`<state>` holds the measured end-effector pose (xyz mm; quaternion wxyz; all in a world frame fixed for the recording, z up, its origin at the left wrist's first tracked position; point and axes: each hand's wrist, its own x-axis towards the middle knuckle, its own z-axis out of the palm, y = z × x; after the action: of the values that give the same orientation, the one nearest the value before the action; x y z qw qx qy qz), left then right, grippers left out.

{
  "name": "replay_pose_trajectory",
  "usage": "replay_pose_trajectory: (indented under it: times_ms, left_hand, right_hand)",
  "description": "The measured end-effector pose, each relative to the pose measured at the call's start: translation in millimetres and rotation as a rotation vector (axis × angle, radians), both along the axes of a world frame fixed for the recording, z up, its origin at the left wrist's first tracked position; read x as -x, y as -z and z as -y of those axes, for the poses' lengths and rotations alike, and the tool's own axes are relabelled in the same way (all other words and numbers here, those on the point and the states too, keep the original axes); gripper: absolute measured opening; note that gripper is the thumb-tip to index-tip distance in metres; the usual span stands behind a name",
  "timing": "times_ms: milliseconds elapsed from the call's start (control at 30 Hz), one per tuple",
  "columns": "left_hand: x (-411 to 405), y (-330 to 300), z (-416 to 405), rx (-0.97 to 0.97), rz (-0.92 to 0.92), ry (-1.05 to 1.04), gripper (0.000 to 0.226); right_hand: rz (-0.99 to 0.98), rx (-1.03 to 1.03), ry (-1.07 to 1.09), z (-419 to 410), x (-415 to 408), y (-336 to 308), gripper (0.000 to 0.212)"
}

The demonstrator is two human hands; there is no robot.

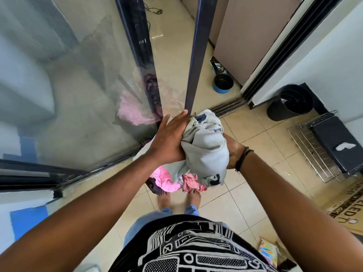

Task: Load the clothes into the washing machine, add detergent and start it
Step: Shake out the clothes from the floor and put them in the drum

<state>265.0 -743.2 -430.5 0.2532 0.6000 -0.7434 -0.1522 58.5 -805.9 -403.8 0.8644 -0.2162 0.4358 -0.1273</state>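
I carry a bundle of clothes (204,150) in front of me, at the centre of the head view. Its top piece is pale grey; pink pieces (167,178) hang below it. My left hand (169,140) lies against the bundle's left side with straight fingers, the fingertips close to the edge of the sliding glass door (191,61). My right hand (232,151) holds the bundle from the right and underneath, mostly hidden behind the cloth. No washing machine or detergent is in view.
The glass door (74,85) on the left reflects the clothes. A doorway gap leads onto tiled floor. A dark bin (289,103), a wire rack with a black box (322,146), a cardboard box (345,209) and pots (223,82) stand on the right.
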Motion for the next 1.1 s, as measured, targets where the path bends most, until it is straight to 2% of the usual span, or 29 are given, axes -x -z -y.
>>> replay_pose_trajectory:
  times_ms: [100,133,167,200,267,300,400,500,567,700,767,833,900,1033,1100]
  left_hand:
    - [4,-9,11,-0.036,0.006,0.016,0.086]
    - [5,-12,15,-0.037,-0.008,0.015,0.080]
    - [6,-14,17,-0.048,-0.041,0.005,0.073]
    - [7,-15,19,-0.065,-0.089,-0.024,0.064]
    - [6,-11,18,-0.103,-0.178,-0.137,0.053]
    - [5,-9,16,-0.126,-0.211,-0.203,0.053]
    - [3,-5,16,-0.192,-0.325,-0.393,0.063]
    - [2,-8,21,-0.257,-0.415,-0.582,0.071]
    - [3,-13,25,-0.299,-0.451,-0.690,0.073]
    - [8,-30,37,-0.355,-0.501,-0.816,0.077]
    - [12,-41,44,-0.372,-0.499,-0.823,0.076]
    - [16,-51,49,-0.395,-0.489,-0.818,0.080]
    - [22,-59,54,-0.411,-0.492,-0.793,0.083]
    - [37,-75,57,-0.412,-0.460,-0.736,0.077]
    - [42,-77,57,-0.424,-0.477,-0.736,0.075]
  right_hand:
    - [-0.014,0.107,-0.070,5,1,-7,0.033]
    - [-0.062,0.127,-0.039,6,0,-7,0.021]
    - [-0.120,0.152,0.039,6,-2,-4,0.022]
    - [-0.146,0.123,0.128,7,-3,-1,0.039]
    - [-0.102,0.079,0.244,8,-5,1,0.045]
    - [-0.114,0.100,0.286,9,-3,1,0.049]
    - [-0.225,0.199,0.223,8,4,-1,0.070]
    - [-0.477,0.487,0.247,4,10,-2,0.065]
    - [-0.563,0.683,0.298,-1,13,0,0.066]
    - [-0.434,0.955,0.168,-13,13,8,0.106]
    - [-0.522,1.135,0.012,-19,7,13,0.125]
    - [-0.652,1.203,-0.071,-23,0,17,0.142]
    - [-0.700,1.253,-0.127,-24,-6,20,0.150]
    - [-0.749,1.273,-0.167,-23,-16,23,0.144]
    - [-0.820,1.206,-0.186,-22,-21,24,0.118]
